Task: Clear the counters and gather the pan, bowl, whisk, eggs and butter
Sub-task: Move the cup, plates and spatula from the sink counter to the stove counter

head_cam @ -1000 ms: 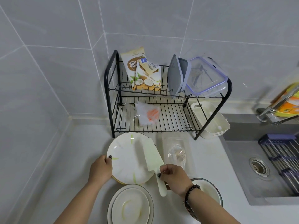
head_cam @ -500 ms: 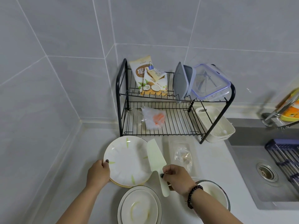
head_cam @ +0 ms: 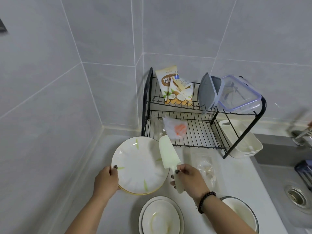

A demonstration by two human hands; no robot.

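Her left hand (head_cam: 105,180) pinched the rim of the stacked plates (head_cam: 139,166) just above the tabletop (head_cam: 236,179), thumb on top; glazed, heavy, breakable, so probably best supported underneath. Her right hand (head_cam: 189,179) was closed around the light spatula (head_cam: 168,157) by its handle.

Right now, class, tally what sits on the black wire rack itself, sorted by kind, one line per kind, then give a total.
Coconut-print packets: 2
Grey lid: 1
Clear plastic container: 1
Clear bag holding something orange: 1
Total on the black wire rack: 5
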